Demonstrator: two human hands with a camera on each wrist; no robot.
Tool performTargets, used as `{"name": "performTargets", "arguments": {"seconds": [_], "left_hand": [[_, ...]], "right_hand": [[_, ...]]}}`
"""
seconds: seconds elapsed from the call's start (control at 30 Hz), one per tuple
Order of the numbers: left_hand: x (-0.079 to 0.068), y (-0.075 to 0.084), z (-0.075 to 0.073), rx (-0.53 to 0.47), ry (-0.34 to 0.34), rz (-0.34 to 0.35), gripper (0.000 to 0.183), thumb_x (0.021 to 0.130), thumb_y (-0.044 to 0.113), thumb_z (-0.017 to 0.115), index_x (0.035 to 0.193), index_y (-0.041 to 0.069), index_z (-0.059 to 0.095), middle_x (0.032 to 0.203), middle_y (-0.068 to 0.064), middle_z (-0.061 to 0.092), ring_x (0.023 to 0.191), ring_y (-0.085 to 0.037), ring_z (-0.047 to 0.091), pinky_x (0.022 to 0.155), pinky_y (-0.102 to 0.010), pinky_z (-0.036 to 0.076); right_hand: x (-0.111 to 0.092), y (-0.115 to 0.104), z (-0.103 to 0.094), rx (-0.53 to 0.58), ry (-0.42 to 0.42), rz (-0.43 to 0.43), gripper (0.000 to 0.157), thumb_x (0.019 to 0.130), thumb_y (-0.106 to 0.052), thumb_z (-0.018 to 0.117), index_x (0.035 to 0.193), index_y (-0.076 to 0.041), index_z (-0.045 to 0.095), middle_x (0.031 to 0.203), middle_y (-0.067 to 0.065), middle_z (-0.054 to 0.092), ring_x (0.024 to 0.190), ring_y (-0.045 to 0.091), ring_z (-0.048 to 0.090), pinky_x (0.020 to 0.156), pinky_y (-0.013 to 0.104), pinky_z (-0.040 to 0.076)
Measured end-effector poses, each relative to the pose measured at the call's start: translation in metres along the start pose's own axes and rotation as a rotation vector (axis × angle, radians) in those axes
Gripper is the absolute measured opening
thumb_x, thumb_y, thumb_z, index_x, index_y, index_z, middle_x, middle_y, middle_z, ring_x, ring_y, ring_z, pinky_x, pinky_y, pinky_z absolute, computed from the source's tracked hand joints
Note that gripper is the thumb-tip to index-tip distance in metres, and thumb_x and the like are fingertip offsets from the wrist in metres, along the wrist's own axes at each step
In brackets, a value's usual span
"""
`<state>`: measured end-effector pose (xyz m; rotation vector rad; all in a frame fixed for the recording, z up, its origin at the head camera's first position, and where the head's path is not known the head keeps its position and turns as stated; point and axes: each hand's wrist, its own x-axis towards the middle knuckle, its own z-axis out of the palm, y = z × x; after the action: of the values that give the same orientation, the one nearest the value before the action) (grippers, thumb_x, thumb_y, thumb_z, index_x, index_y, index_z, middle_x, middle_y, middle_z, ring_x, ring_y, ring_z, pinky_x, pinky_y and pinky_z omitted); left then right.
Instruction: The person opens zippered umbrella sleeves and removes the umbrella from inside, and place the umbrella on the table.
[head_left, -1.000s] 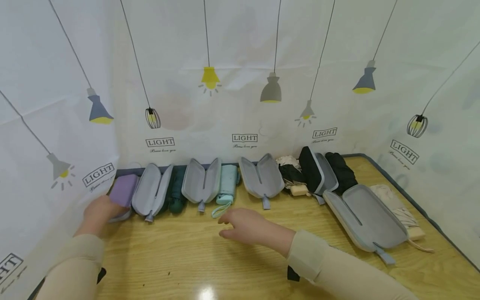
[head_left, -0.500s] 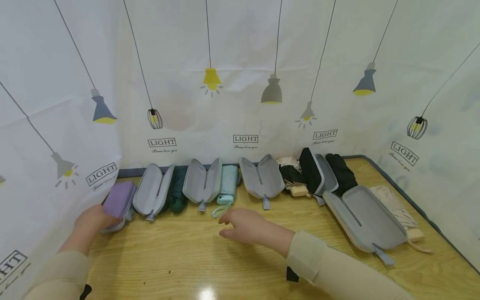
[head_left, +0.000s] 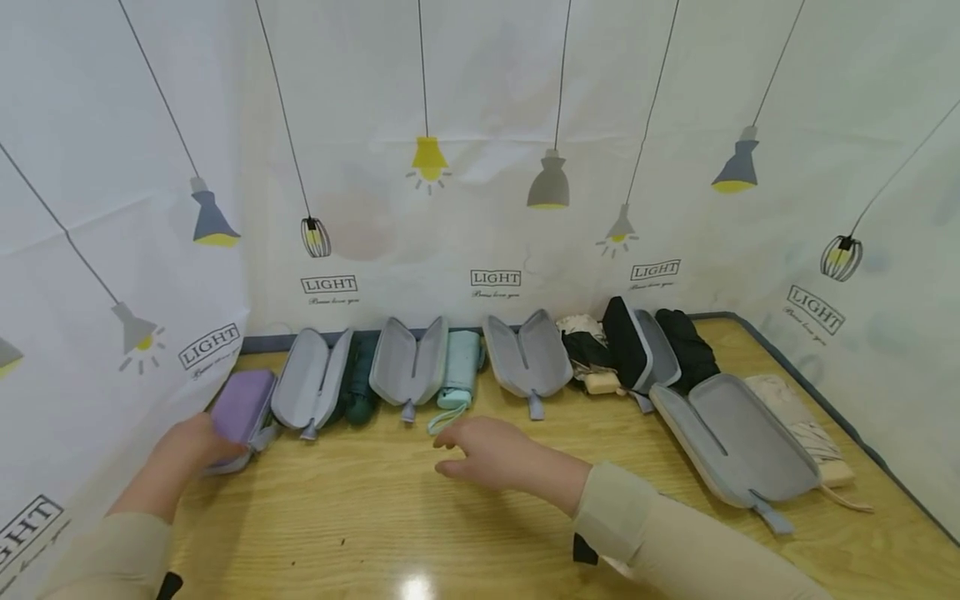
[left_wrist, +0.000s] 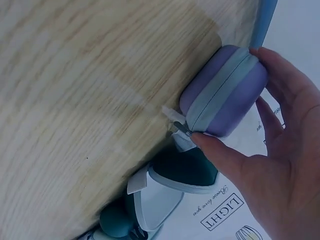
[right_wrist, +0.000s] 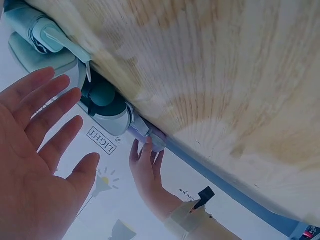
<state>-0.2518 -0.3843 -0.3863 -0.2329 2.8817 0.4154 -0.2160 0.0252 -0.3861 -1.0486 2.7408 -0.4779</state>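
Observation:
At the far left of the table, my left hand [head_left: 183, 446] grips a closed purple zip case [head_left: 243, 404]. In the left wrist view the thumb lies by the zipper end of the purple case [left_wrist: 240, 95], and the fingers reach round its opposite side. A pale zipper band runs along the middle of the case. My right hand [head_left: 487, 454] hovers over the table with relaxed, spread fingers and holds nothing. Just beyond its fingertips lies the wrist loop of a light teal folded umbrella [head_left: 457, 367].
Unfolded grey-lined cases [head_left: 405, 367] stand in a row along the back, with a dark green folded umbrella [head_left: 362, 396] among them. A black folded umbrella [head_left: 686, 346], a larger unfolded case [head_left: 757, 433] and a beige folded umbrella [head_left: 813, 446] lie right. Printed sheets enclose the table.
My left hand has drawn the purple case a little nearer to the table's front, keeping its grip. The right hand has stayed in nearly the same place.

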Motion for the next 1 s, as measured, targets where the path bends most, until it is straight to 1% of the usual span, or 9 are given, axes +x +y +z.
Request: {"name": "performTargets", "arguments": {"seconds": [0.1, 0.17, 0.3, 0.43, 0.5, 0.63, 0.77, 0.87, 1.0], "left_hand": [[0.004, 0.004, 0.001, 0.035, 0.001, -0.014, 0.093, 0.062, 0.045, 0.076, 0.111, -0.025, 0.037, 0.102, -0.041, 0.046, 0.091, -0.049, 0.047, 0.080, -0.054, 0.038], [0.005, 0.007, 0.003, 0.060, 0.012, -0.015, 0.093, 0.061, 0.049, 0.075, 0.109, -0.024, 0.041, 0.101, -0.041, 0.047, 0.090, -0.049, 0.049, 0.079, -0.054, 0.039], [0.004, 0.013, 0.005, 0.093, 0.027, -0.030, 0.088, 0.063, 0.052, 0.073, 0.102, -0.022, 0.047, 0.097, -0.038, 0.051, 0.083, -0.043, 0.052, 0.073, -0.052, 0.041], [0.002, 0.014, 0.005, 0.112, 0.035, -0.060, 0.082, 0.066, 0.049, 0.072, 0.101, -0.021, 0.047, 0.092, -0.034, 0.053, 0.077, -0.038, 0.053, 0.068, -0.051, 0.042], [0.002, 0.014, 0.004, 0.110, 0.036, -0.068, 0.081, 0.067, 0.046, 0.072, 0.102, -0.022, 0.045, 0.090, -0.033, 0.053, 0.076, -0.036, 0.053, 0.067, -0.050, 0.042], [-0.002, 0.013, 0.002, 0.101, 0.026, -0.056, 0.089, 0.066, 0.045, 0.073, 0.106, -0.025, 0.036, 0.091, -0.035, 0.050, 0.079, -0.039, 0.051, 0.070, -0.050, 0.041], [-0.009, 0.011, 0.001, 0.099, -0.011, -0.048, 0.096, 0.064, 0.044, 0.073, 0.110, -0.026, 0.027, 0.094, -0.037, 0.047, 0.081, -0.040, 0.050, 0.072, -0.051, 0.041], [-0.014, 0.010, 0.002, 0.096, -0.045, -0.057, 0.099, 0.064, 0.045, 0.073, 0.110, -0.028, 0.025, 0.094, -0.037, 0.046, 0.082, -0.041, 0.050, 0.073, -0.050, 0.042], [-0.020, 0.009, 0.004, 0.088, -0.060, -0.073, 0.104, 0.064, 0.049, 0.072, 0.111, -0.029, 0.022, 0.096, -0.040, 0.044, 0.084, -0.044, 0.049, 0.074, -0.050, 0.042]], "right_hand": [[0.000, -0.002, 0.000, -0.002, 0.003, -0.002, 0.038, 0.088, -0.041, 0.053, 0.118, -0.018, 0.059, 0.117, -0.007, 0.056, 0.106, 0.011, 0.052, 0.086, 0.030, 0.042], [-0.001, -0.003, 0.001, -0.009, 0.007, -0.001, 0.038, 0.088, -0.041, 0.053, 0.118, -0.018, 0.059, 0.116, -0.006, 0.057, 0.105, 0.011, 0.052, 0.085, 0.029, 0.043], [0.001, -0.005, 0.003, -0.010, 0.012, -0.009, 0.038, 0.087, -0.041, 0.054, 0.117, -0.017, 0.060, 0.114, -0.006, 0.058, 0.101, 0.010, 0.054, 0.082, 0.028, 0.044], [0.003, -0.005, 0.007, -0.001, 0.004, -0.011, 0.039, 0.087, -0.042, 0.054, 0.117, -0.017, 0.060, 0.113, -0.006, 0.059, 0.099, 0.009, 0.055, 0.082, 0.028, 0.044], [0.003, -0.006, 0.007, 0.003, 0.008, -0.010, 0.039, 0.087, -0.041, 0.054, 0.117, -0.017, 0.060, 0.112, -0.006, 0.059, 0.100, 0.009, 0.054, 0.083, 0.028, 0.044], [0.002, -0.006, 0.008, 0.002, 0.026, -0.016, 0.038, 0.087, -0.040, 0.054, 0.116, -0.016, 0.060, 0.112, -0.005, 0.059, 0.100, 0.010, 0.055, 0.083, 0.028, 0.043], [0.001, -0.007, 0.008, 0.005, 0.024, -0.021, 0.037, 0.087, -0.039, 0.054, 0.115, -0.015, 0.061, 0.112, -0.005, 0.059, 0.098, 0.010, 0.055, 0.082, 0.027, 0.044], [0.000, -0.008, 0.009, 0.009, 0.020, -0.019, 0.037, 0.087, -0.038, 0.055, 0.116, -0.015, 0.060, 0.112, -0.005, 0.059, 0.101, 0.010, 0.055, 0.083, 0.028, 0.044], [0.001, -0.009, 0.009, 0.010, 0.021, -0.018, 0.037, 0.087, -0.038, 0.055, 0.116, -0.015, 0.060, 0.111, -0.005, 0.059, 0.102, 0.011, 0.054, 0.083, 0.028, 0.044]]}}
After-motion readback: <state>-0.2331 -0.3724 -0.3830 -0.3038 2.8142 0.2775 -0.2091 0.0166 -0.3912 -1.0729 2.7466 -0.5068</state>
